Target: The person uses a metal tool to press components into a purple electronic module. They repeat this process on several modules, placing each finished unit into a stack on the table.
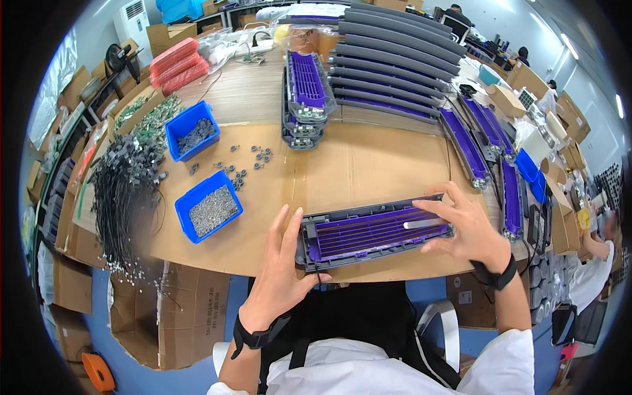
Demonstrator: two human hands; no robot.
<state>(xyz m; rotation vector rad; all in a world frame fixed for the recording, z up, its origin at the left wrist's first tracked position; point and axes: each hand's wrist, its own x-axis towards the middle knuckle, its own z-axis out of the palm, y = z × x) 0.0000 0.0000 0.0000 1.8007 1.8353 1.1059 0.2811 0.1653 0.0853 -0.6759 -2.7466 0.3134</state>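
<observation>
A long dark grey plastic housing with a purple slatted grille (368, 238) lies at the front edge of the cardboard-covered table. My left hand (273, 283) grips its left end, with the thumb at the near edge and fingers at the far corner. A thin dark cable shows by that thumb. My right hand (469, 227) is curled around the housing's right end, fingers over the far edge and thumb on the near side. From the right hand a slim silver metal strip (421, 224) reaches left over the grille; its exact kind is unclear.
Left are a blue bin of small silver parts (214, 209), a blue bin of grey parts (192, 137), loose grey rollers (238, 176) and a black cable bundle (122, 191). Similar housings stand stacked (306, 92) behind, others (464, 145) lie right. Grey panels (395, 66) pile up at the back.
</observation>
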